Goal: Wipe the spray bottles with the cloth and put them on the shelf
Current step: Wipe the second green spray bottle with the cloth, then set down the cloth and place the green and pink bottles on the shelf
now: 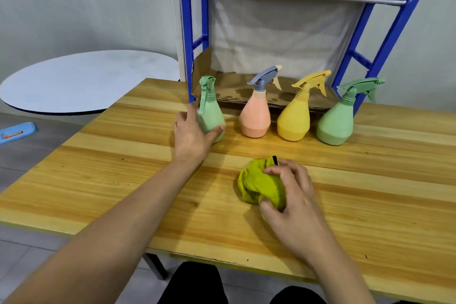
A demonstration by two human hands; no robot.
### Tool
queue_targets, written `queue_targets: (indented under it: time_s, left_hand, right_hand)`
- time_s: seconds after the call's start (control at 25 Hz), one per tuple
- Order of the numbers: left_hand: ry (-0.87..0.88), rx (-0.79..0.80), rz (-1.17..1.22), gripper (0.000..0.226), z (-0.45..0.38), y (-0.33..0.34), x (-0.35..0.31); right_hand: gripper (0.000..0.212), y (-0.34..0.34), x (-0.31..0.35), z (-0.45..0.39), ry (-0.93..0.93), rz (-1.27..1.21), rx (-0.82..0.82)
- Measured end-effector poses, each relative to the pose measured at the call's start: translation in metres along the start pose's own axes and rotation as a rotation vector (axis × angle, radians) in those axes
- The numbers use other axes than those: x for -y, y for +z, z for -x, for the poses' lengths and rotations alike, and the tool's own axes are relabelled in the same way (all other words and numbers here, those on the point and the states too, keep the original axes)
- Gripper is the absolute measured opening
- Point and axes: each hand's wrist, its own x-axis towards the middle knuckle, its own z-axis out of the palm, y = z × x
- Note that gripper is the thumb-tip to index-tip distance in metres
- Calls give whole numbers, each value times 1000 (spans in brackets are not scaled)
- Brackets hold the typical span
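Head-worn camera looks forward and down, close over the wooden table (123, 180).

I see a wooden table (370, 192) with light and dark plank stripes. Left of it, a round white tabletop (81, 81) with a dark rim. A blue flat object (17, 132) with an orange mark lies on the grey floor (14, 249) at far left. Pale wall (86, 2) behind. Dark trouser knees (197, 286) at the bottom edge.
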Motion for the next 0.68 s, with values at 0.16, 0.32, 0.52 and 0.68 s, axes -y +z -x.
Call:
queue_targets:
  time_s: [0.16, 0.32, 0.52, 0.68]
  left_hand:
    - [-22, -9, -27, 91, -32, 16, -5]
    - [-62, -30, -18, 90, -47, 34, -13]
    - [-98, 148, -29, 101, -34, 13, -11]
    - [-6, 253, -148, 33, 23, -35, 3]
  right_hand:
    - [51, 2, -8, 3, -43, 143, 6]
    - [52, 7, -6, -7, -32, 117, 29]
    - [58, 7, -4, -12, 48, -34, -34]
    - [58, 23, 27, -23, 229, -188, -125]
